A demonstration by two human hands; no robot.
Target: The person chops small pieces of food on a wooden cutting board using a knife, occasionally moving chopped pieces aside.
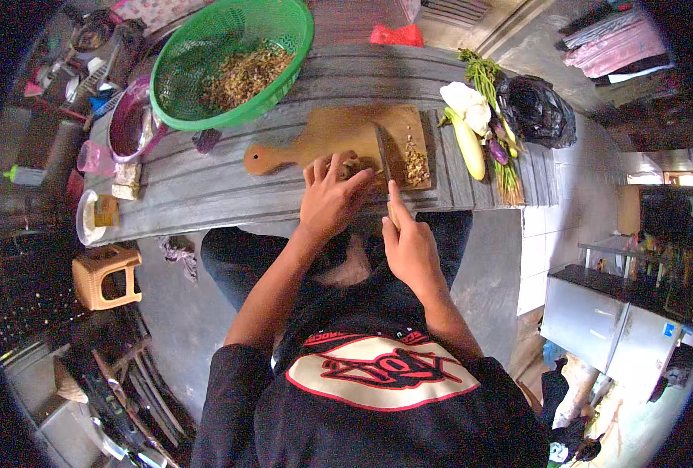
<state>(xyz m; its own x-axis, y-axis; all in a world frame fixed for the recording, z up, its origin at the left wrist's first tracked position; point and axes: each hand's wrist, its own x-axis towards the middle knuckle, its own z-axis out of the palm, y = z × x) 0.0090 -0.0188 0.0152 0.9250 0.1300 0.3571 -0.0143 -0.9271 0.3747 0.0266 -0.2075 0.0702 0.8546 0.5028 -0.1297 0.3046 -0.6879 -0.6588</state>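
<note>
My right hand (pixel 408 245) grips the handle of a kitchen knife (pixel 384 153), whose blade points away from me over a wooden cutting board (pixel 335 126). On the board, just left of the blade, my left hand (pixel 332 196) presses down with bent fingers on a small brownish piece of food (pixel 346 169). My fingers partly cover that piece, so its kind is unclear. Chopped brown bits (pixel 417 164) lie in a small heap along the board's right end. The board's handle, with a hole in it, points left.
A green plastic basket (pixel 168 111) with chopped brown bits stands at the back left, beside a purple basin (pixel 115 137). Right of the board lie a cauliflower (pixel 466 105), a pale long vegetable (pixel 466 143), small purple eggplants (pixel 497 151) and a black plastic bag (pixel 537 111). A plastic stool (pixel 105 278) stands left.
</note>
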